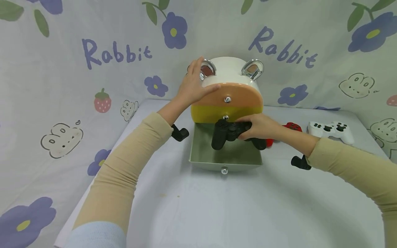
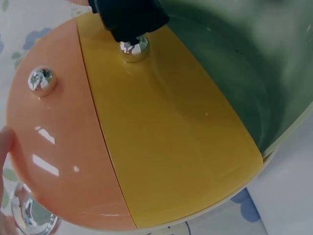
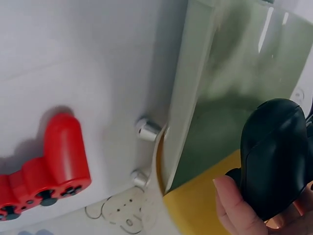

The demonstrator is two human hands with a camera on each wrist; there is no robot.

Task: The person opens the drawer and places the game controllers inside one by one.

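Observation:
A black game controller (image 1: 219,135) hangs over the pulled-out green bottom drawer (image 1: 204,166) of a small rounded cabinet (image 1: 227,70). My right hand (image 1: 261,127) grips it by the middle; in the right wrist view one black handle (image 3: 274,156) shows above the fingers. My left hand (image 1: 193,84) rests against the cabinet's upper left side by a silver ear-shaped ring (image 1: 208,66), the thumb reaching onto the orange top drawer (image 1: 214,98). Below that, the yellow middle drawer (image 2: 166,137) is closed.
Right of the cabinet lie a red game controller (image 3: 66,152), partly behind my right hand and forearm in the head view, and a white one (image 1: 333,129). A patterned cloth (image 1: 118,27) hangs behind the white table (image 1: 198,213). Silver knobs (image 1: 224,171) stick out from the drawer fronts.

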